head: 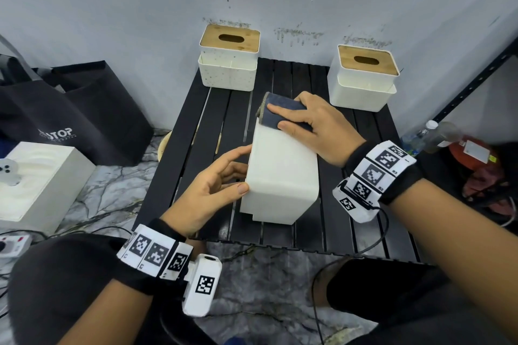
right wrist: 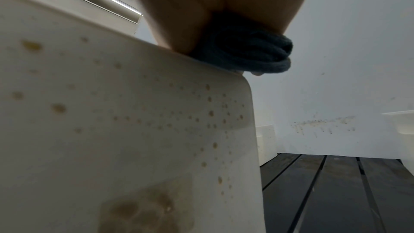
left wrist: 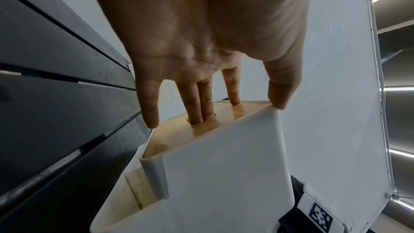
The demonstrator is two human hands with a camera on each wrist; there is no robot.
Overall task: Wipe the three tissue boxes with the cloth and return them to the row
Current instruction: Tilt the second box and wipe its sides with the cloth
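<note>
A white tissue box (head: 280, 173) lies tipped on its side in the middle of the black slatted table (head: 213, 109). My left hand (head: 221, 173) holds it from the left: thumb on its top edge, two fingers (left wrist: 201, 105) in the slot of its wooden lid (left wrist: 174, 135). With my right hand (head: 305, 120) I grip a folded dark blue cloth (head: 283, 112) and press it on the box's far upper edge. The box side (right wrist: 134, 130) under the cloth (right wrist: 246, 54) carries brown spots. Two more tissue boxes stand upright by the wall, one at back left (head: 228, 61) and one at back right (head: 364, 75).
A black tote bag (head: 84, 115) and a white carton (head: 36, 182) sit on the marble floor at left. At right are a metal shelf rail (head: 476, 78), a plastic bottle (head: 431, 131) and a red item. Cables trail near my knees. A wall is close behind the table.
</note>
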